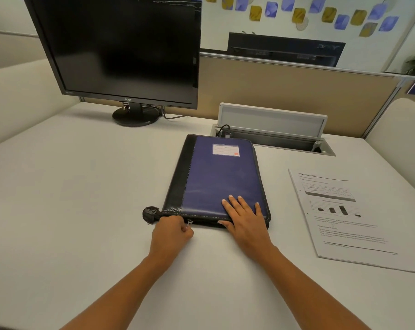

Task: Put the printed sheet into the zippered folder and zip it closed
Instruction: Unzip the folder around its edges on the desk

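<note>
A blue zippered folder (216,177) with a black spine strip lies flat and closed in the middle of the white desk. My left hand (172,231) is at its near left corner, fingers pinched on the small metal zipper pull (190,222). My right hand (245,216) lies flat with spread fingers on the folder's near right corner, thumb over the near edge. The printed sheet (344,220), white with a table, a bar chart and text, lies on the desk to the right of the folder, apart from both hands.
A black monitor (121,51) on a round stand stands at the back left. Behind the folder an open cable hatch (273,129) with a raised lid sits in the desk. A beige partition (297,91) closes off the back edge.
</note>
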The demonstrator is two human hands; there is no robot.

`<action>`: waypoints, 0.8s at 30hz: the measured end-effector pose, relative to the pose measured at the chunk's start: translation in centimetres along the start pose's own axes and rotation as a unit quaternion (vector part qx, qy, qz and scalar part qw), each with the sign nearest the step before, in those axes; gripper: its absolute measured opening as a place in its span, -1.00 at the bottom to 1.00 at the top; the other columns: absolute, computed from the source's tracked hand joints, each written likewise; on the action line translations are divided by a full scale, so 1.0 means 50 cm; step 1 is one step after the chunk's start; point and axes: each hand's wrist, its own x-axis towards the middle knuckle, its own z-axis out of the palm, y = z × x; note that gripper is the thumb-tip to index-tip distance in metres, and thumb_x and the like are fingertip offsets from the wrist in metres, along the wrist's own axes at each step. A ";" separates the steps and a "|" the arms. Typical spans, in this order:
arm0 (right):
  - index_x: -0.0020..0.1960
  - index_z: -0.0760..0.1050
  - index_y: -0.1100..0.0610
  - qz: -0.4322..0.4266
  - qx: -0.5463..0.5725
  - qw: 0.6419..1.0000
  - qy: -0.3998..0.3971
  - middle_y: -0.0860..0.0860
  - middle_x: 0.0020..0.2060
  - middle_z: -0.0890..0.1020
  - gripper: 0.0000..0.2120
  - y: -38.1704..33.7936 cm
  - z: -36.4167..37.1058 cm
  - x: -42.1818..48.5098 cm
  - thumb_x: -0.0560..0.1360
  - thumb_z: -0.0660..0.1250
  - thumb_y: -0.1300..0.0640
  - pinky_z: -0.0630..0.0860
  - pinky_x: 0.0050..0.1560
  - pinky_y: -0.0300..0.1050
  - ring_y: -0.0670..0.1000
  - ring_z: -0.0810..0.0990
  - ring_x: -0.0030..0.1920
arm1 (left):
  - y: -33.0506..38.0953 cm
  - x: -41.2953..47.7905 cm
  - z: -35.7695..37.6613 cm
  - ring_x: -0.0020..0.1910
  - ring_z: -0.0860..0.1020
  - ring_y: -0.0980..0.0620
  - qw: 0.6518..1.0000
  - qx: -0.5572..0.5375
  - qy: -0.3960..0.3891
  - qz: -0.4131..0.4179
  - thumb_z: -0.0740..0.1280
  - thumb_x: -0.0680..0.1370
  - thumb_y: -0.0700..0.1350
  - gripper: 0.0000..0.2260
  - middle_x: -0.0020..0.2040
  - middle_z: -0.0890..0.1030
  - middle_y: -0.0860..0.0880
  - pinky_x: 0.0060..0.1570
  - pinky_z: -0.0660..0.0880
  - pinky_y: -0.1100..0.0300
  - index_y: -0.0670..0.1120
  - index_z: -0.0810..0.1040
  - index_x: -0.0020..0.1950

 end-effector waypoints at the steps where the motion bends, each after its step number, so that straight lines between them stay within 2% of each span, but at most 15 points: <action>1: 0.47 -0.08 -0.05 0.001 -0.001 1.000 0.001 -0.03 0.50 0.06 -0.22 0.001 0.001 0.001 0.33 -0.41 -0.33 -0.10 0.44 0.23 0.03 -0.04 0.50 | -0.011 0.000 -0.008 -0.33 0.47 -0.07 1.000 -0.008 0.008 -0.010 0.33 0.42 -0.16 -0.67 -0.47 0.43 0.03 -0.24 0.41 0.15 0.00 0.30 -0.49; 4: 0.47 -0.08 -0.05 -0.001 -0.005 1.000 0.005 -0.03 0.50 0.06 -0.37 0.001 0.004 0.001 0.47 -0.25 -0.29 -0.10 0.44 0.23 0.03 -0.05 0.50 | -0.027 0.000 -0.024 -0.33 0.50 -0.09 0.999 -0.018 0.019 -0.022 0.35 0.41 -0.15 -0.70 -0.47 0.47 0.01 -0.27 0.38 0.20 -0.01 0.34 -0.48; 7: 0.48 -0.10 -0.05 -0.003 -0.012 1.000 0.001 -0.03 0.51 0.04 -0.19 0.000 0.002 -0.002 0.32 -0.51 -0.33 -0.12 0.44 0.22 0.03 -0.06 0.50 | -0.023 0.000 -0.027 -0.33 0.49 -0.06 1.000 -0.016 0.017 -0.020 0.35 0.42 -0.15 -0.69 -0.49 0.43 0.05 -0.28 0.35 0.22 -0.01 0.34 -0.48; 8: 0.48 -0.10 -0.04 0.000 -0.009 1.000 -0.002 -0.03 0.51 0.03 -0.19 0.001 0.001 -0.002 0.32 -0.51 -0.33 -0.12 0.44 0.22 0.04 -0.06 0.50 | -0.021 0.000 -0.028 -0.33 0.48 -0.06 0.999 -0.015 0.017 -0.022 0.35 0.42 -0.15 -0.69 -0.49 0.43 0.06 -0.28 0.36 0.22 -0.01 0.33 -0.48; 11: 0.48 -0.10 -0.04 0.004 0.004 1.000 -0.009 -0.02 0.51 0.03 -0.38 0.001 0.002 0.000 0.48 -0.27 -0.26 -0.14 0.44 0.23 0.04 -0.08 0.50 | -0.024 0.001 -0.032 -0.34 0.47 -0.05 0.999 -0.019 0.021 -0.025 0.35 0.42 -0.16 -0.68 -0.49 0.41 0.06 -0.28 0.36 0.22 -0.01 0.33 -0.49; 15: 0.48 -0.09 -0.03 0.003 0.005 1.000 -0.009 -0.02 0.51 0.03 -0.45 0.000 0.003 -0.001 0.55 -0.12 -0.20 -0.14 0.44 0.24 0.04 -0.07 0.50 | -0.025 -0.001 -0.034 -0.33 0.47 -0.06 0.999 -0.013 0.024 -0.018 0.36 0.42 -0.17 -0.70 -0.48 0.43 0.02 -0.28 0.38 0.21 -0.03 0.34 -0.47; 22: 0.48 -0.11 -0.04 0.002 0.002 1.000 -0.013 -0.02 0.51 0.01 -0.46 0.001 0.006 -0.002 0.56 -0.10 -0.18 -0.16 0.44 0.23 0.03 -0.09 0.50 | -0.048 0.000 -0.044 -0.24 0.54 -0.15 0.998 -0.005 0.055 -0.030 0.35 0.42 -0.16 -0.82 -0.32 0.57 -0.11 -0.22 0.43 0.13 -0.10 0.44 -0.37; 24: 0.48 -0.10 -0.04 0.005 0.001 1.000 -0.011 -0.03 0.51 0.02 -0.44 -0.001 0.003 -0.003 0.54 -0.17 -0.21 -0.15 0.44 0.23 0.02 -0.09 0.50 | -0.052 0.001 -0.044 -0.22 0.54 -0.16 0.998 -0.004 0.057 -0.031 0.35 0.42 -0.16 -0.83 -0.29 0.59 -0.14 -0.20 0.45 0.11 -0.10 0.45 -0.37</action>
